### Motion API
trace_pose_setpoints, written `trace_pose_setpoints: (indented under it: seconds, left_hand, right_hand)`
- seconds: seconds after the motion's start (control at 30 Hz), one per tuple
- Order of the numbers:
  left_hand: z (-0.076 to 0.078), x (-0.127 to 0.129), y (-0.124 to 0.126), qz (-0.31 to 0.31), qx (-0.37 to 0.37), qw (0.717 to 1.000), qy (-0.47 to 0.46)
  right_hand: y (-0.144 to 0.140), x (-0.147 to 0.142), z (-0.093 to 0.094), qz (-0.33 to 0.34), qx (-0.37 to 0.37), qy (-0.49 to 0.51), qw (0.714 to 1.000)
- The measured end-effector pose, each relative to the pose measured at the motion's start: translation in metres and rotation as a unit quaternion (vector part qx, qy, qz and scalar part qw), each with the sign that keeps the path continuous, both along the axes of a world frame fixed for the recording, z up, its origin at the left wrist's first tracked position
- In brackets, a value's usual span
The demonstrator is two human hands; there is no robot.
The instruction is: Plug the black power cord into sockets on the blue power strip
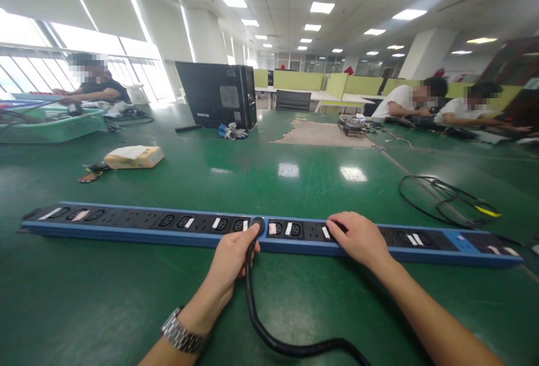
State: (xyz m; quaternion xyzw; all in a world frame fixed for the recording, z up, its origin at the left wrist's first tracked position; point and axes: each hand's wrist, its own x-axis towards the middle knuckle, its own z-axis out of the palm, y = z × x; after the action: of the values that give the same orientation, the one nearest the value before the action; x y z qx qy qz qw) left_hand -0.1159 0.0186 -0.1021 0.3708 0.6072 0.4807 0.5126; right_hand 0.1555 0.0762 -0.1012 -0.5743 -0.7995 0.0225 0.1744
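A long blue power strip [138,230] with black sockets lies across the green table in front of me. My left hand [233,259], with a metal watch on the wrist, grips a black plug [257,224] that sits at a socket near the strip's middle. Its thick black cable [269,332] curves down toward me. My right hand [357,238] rests flat on top of the strip just right of the plug, fingers spread over the sockets.
A coiled black cable [446,200] lies at the right. A black computer case [219,95] stands at the back, a tissue pack [133,156] and a green basket [50,124] to the left. Other people sit at the far left and far right.
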Motion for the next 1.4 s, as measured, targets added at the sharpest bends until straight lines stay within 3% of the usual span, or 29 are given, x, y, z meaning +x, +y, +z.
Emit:
trace_pose_setpoints:
  seconds: [0.13, 0.27, 0.37, 0.47, 0.57, 0.63, 0.7, 0.83, 1.1, 1.4]
  left_hand:
    - [0.0, 0.002, -0.003, -0.011, 0.029, 0.999, -0.033]
    - [0.027, -0.003, -0.008, 0.015, 0.123, 0.981, -0.148]
    - [0.054, -0.025, -0.009, 0.056, 0.196, 0.944, -0.261]
    - [0.066, -0.064, -0.01, 0.087, 0.203, 0.915, -0.338]
    - [0.056, -0.102, -0.011, 0.116, 0.081, 0.952, -0.27]
    - [0.044, -0.116, -0.012, 0.079, -0.013, 0.973, -0.215]
    - [0.032, -0.121, -0.011, 0.057, -0.046, 0.982, -0.175]
    - [0.021, -0.118, -0.006, 0.074, -0.05, 0.99, -0.106]
    - [0.018, -0.104, -0.004, 0.121, -0.058, 0.99, 0.037]
    - [0.019, -0.106, -0.004, 0.114, -0.067, 0.991, 0.032]
  right_hand:
    - [0.0, 0.0, 0.0, 0.003, 0.003, 0.004, 1.0]
    - [0.001, 0.0, 0.0, 0.003, 0.008, 0.007, 1.0]
    - [0.001, 0.0, 0.001, 0.001, 0.011, 0.006, 1.0]
    - [0.001, 0.0, 0.001, -0.001, 0.012, 0.007, 1.0]
    - [0.001, -0.001, 0.001, -0.004, 0.01, 0.008, 1.0]
    - [0.001, -0.001, 0.001, -0.005, 0.006, 0.009, 1.0]
    - [0.001, -0.001, 0.0, -0.006, 0.002, 0.009, 1.0]
    - [0.0, 0.0, 0.001, -0.006, -0.002, 0.01, 1.0]
    - [0.001, 0.0, 0.0, -0.002, 0.001, 0.011, 1.0]
    - [0.0, -0.001, 0.0, -0.003, -0.005, 0.013, 1.0]
